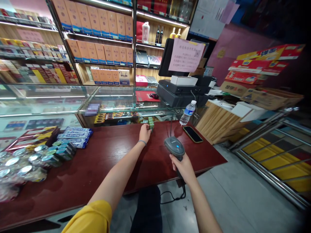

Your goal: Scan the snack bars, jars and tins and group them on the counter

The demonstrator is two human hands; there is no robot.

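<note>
While your left hand (145, 132) pinches the small green box (151, 124) at the far edge of the dark red wooden counter (102, 161) and your right hand (184, 166) clamps the grey handheld barcode scanner (175, 146), you're mid-scan: angle the box's barcode toward the scanner head.

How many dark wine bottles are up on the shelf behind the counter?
2: the dark bottles stand side by side on the lit shelf, left of two yellow bottles. Others may be hidden.
</note>
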